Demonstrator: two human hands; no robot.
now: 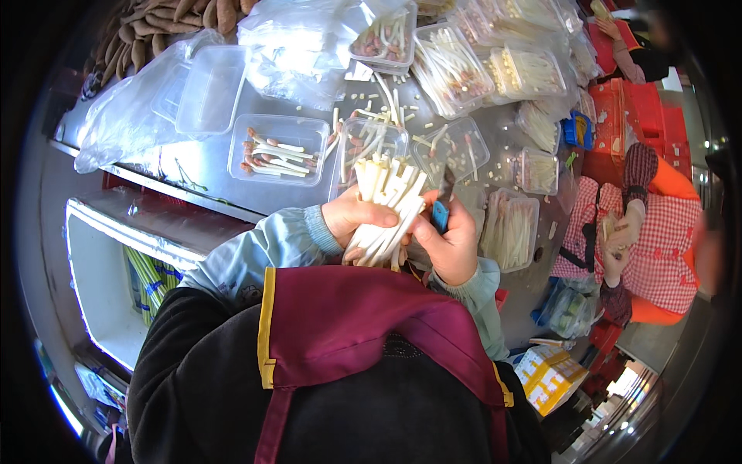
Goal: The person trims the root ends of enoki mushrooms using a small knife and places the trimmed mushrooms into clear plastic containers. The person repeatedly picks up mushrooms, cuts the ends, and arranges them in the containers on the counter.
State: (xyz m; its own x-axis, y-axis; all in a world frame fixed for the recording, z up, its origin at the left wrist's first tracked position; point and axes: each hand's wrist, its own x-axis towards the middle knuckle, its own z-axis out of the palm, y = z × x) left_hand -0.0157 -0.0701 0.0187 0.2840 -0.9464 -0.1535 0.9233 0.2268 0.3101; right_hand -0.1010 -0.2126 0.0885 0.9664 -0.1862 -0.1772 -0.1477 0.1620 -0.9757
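My left hand (353, 217) grips a thick bundle of white vegetable stalks (389, 191) in front of my chest. Their pale ends fan upward, and some brownish tips show below. In my right hand (455, 246) is a blue-handled knife (440, 216), its dark, worn blade pointing up. The right thumb and fingers also reach the side of the bundle. Partly hidden behind the bundle is a clear plastic tray (403, 134) with stalks in it. Left of it, another clear tray (310, 129) holds several stalks with reddish-brown tips. A clear piece with stalks and bits (475, 142) lies to the right.
Cut bits litter the metal table (214, 162). Filled trays (455, 64) and plastic bags (290, 40) stand at the back. Empty trays (211, 87) sit at left, above a white foam box (104, 290) with green stalks. A co-worker in a checked apron (655, 243) works at right.
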